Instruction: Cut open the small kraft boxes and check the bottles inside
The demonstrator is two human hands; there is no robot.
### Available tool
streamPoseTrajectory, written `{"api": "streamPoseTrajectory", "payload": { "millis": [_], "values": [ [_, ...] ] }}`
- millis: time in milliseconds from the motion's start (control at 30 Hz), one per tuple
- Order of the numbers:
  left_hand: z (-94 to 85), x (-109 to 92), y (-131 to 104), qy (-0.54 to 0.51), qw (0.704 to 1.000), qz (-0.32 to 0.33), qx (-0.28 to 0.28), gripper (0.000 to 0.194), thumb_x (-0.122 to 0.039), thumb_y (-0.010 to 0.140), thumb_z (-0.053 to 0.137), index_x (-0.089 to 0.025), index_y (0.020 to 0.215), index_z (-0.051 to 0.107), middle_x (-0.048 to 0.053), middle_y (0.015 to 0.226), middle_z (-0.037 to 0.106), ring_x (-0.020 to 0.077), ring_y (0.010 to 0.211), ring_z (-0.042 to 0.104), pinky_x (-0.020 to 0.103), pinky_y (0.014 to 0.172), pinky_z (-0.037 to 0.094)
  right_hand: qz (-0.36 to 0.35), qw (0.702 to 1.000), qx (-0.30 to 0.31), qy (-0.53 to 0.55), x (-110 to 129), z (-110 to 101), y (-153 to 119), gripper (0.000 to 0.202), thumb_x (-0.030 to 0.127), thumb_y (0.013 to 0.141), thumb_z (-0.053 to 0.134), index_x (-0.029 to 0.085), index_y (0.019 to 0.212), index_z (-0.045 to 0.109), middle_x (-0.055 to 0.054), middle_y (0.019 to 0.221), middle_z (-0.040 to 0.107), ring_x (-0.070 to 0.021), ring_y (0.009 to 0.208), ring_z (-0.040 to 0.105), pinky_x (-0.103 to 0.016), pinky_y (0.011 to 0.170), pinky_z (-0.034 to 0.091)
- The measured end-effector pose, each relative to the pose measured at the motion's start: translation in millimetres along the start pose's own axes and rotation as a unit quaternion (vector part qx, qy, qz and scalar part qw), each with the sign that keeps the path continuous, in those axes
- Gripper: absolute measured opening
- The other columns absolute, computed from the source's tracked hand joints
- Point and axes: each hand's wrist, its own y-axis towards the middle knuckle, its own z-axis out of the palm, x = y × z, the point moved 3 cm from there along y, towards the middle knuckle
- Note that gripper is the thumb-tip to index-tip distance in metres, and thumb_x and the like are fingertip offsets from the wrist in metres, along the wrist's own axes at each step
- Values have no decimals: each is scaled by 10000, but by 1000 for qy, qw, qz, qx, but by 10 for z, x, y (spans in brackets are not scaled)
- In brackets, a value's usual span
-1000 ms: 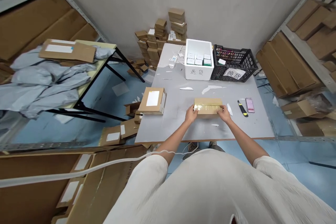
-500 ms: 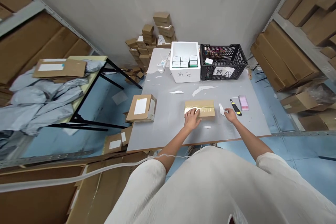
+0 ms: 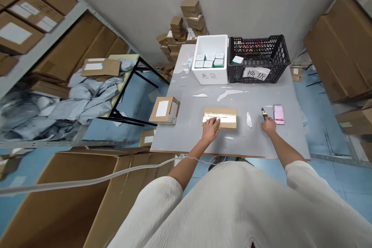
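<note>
A small cardboard box (image 3: 231, 114) with shiny tape along its top lies on the table before me. My left hand (image 3: 211, 128) rests on its left side, fingers stretched out over the tape. To the right, my right hand (image 3: 268, 125) is closed around the lower part of a black and yellow utility knife (image 3: 264, 112), whose upper end sticks out past the fingers. A torn white paper scrap (image 3: 249, 120) lies between the box and that hand. Just right of the knife is a phone (image 3: 279, 114) with a pink screen.
At the table's back stand a white foam box (image 3: 210, 76) holding small cartons and a black plastic crate (image 3: 279, 70). A labelled carton (image 3: 171, 115) sits at the left edge. Grey parcels (image 3: 90, 99) lie on a side table. A white cable (image 3: 116, 172) crosses at lower left.
My right hand has left the white paper scrap and moved right onto the utility knife. My left hand stays on the box. The view has turned somewhat left.
</note>
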Motion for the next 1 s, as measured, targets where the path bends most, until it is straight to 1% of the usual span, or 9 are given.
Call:
{"api": "streamPoseTrajectory", "payload": {
  "millis": [133, 233, 333, 433, 567, 667, 800, 867, 1000],
  "values": [
    [23, -26, 25, 53, 998, -2, 22, 543, -292, 996, 633, -308, 1539, 628, 159, 1538, 607, 399, 1420, 527, 572, 1157, 471, -14, 997, 14, -73, -94, 59, 137, 419, 305, 979, 644, 127, 1357, 616, -294, 1291, 677, -411, 1304, 621, -549, 1101, 445],
    [39, -21, 30, 88, 995, -1, 38, 553, -307, 1031, 593, -306, 1585, 585, 148, 1572, 588, 384, 1446, 507, 559, 1165, 471, 9, 990, 34, -134, -142, 114, 186, 419, 243, 991, 619, 106, 1384, 569, -289, 1339, 660, -380, 1328, 615, -497, 1111, 436],
    [43, -8, 27, 97, 994, 1, 46, 552, -325, 1047, 579, -301, 1598, 573, 141, 1592, 582, 380, 1454, 501, 559, 1164, 470, 38, 987, 54, -149, -174, 169, 184, 425, 220, 996, 601, 100, 1399, 545, -278, 1349, 660, -365, 1319, 631, -462, 1081, 459],
    [36, 13, 14, 96, 994, 3, 47, 541, -336, 1054, 573, -283, 1592, 580, 134, 1603, 582, 374, 1459, 501, 548, 1177, 459, 74, 991, 54, -96, -187, 200, 141, 468, 256, 950, 663, 125, 1382, 539, -252, 1298, 692, -343, 1224, 677, -424, 1008, 502],
    [5, 60, -30, 99, 994, 8, 43, 551, -339, 1053, 572, -252, 1597, 568, 142, 1610, 578, 370, 1485, 487, 532, 1199, 441, 114, 991, 32, 56, -84, 189, 39, 477, 364, 895, 714, 205, 1314, 550, -140, 1113, 756, -298, 1039, 722, -379, 898, 554],
    [-37, 113, -93, 98, 994, 26, 39, 584, -318, 1035, 586, -255, 1614, 545, 147, 1626, 562, 374, 1508, 473, 536, 1210, 429, 79, 976, 23, 202, 170, 162, -55, 377, 453, 922, 655, 245, 1221, 562, -62, 951, 752, -259, 917, 733, -333, 806, 579],
    [-116, 215, -206, 81, 994, 61, 35, 644, -270, 988, 612, -229, 1625, 526, 164, 1665, 517, 384, 1557, 429, 547, 1239, 413, 20, 938, 41, 344, 693, 114, -209, 323, 518, 955, 573, 248, 1130, 553, -31, 903, 725, -212, 788, 728, -296, 685, 579],
    [-166, 282, -270, 63, 994, 81, 35, 643, -249, 986, 588, -206, 1624, 519, 178, 1671, 502, 372, 1568, 421, 536, 1249, 414, -21, 935, 39, 351, 1000, 66, -304, 343, 548, 964, 557, 245, 1123, 563, -27, 917, 724, -192, 757, 717, -282, 664, 568],
    [-304, 459, -424, 35, 995, 94, 20, 651, -198, 984, 533, -213, 1634, 496, 174, 1661, 506, 340, 1579, 421, 534, 1276, 388, -147, 953, 47, 261, 1665, -31, -580, 429, 574, 1007, 519, 230, 1241, 618, -48, 1003, 773, -192, 766, 718, -313, 747, 584]
  ]
}}
